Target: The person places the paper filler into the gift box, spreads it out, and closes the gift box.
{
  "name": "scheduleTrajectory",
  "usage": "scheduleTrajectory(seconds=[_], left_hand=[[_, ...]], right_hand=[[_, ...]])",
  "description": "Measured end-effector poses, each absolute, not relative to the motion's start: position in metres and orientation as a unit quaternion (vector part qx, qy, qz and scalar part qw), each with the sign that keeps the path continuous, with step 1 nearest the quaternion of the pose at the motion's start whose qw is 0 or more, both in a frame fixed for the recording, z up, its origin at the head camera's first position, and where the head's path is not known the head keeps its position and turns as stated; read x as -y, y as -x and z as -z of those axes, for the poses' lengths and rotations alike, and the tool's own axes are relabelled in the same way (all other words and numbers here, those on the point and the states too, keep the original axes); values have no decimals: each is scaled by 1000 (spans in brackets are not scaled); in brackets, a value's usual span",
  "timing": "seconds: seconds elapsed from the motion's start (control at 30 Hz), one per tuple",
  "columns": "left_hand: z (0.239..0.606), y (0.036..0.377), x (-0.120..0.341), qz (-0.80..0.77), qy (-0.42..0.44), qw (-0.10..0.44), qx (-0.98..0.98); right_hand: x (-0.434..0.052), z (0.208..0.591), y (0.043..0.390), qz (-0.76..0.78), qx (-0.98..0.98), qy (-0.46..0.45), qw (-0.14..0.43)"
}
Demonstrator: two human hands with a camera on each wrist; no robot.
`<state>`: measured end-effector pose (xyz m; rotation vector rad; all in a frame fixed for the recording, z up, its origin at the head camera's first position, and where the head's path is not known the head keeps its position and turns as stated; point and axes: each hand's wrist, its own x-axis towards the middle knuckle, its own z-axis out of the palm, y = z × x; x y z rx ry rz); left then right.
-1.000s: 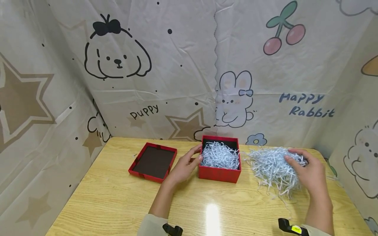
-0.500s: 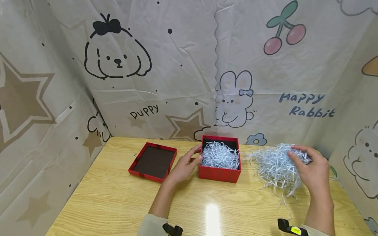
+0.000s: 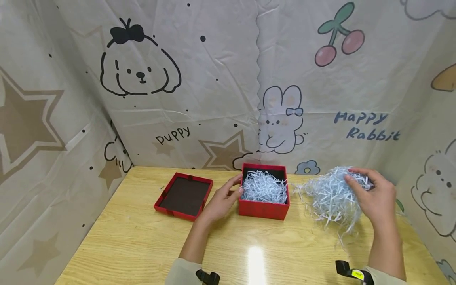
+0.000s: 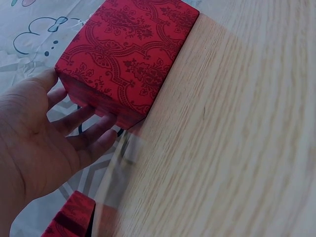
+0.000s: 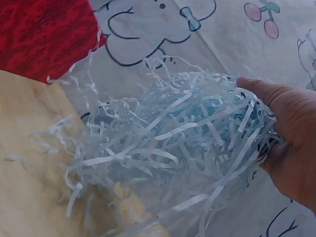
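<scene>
Left hand (image 3: 220, 204) apparently touches box (image 3: 263, 210) edge.

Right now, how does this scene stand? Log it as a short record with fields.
Left hand: touches the left side of the box
Right hand: holds a clump of pale shreds, right of the box
Box: red, open, with filling of similar shreds
Lid: inside up, left of the box
Table: wood-grained
Backdrop: cartoon print
</scene>
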<state>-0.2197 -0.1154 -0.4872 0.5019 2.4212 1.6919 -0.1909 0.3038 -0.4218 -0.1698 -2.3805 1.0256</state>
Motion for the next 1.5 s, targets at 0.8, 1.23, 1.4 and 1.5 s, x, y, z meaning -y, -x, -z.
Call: scheduleTrajectory(seconds=[0.8,1.23,1.4,1.5], left_hand=[[488,218,115,-561,-174,71,-806],[486,218,117,-557,-178,71,-808],[486,219,117,-558,-185,66,-806],[487,219,117,-557,-187,61,-807]], right_hand=[[-249,362,206,-460,805,-104,360],[-204,341,220,-524,763,-149,347],[-190,334,226,-546,741,-173,350],[-180,331,229,-560,727,-187,351]])
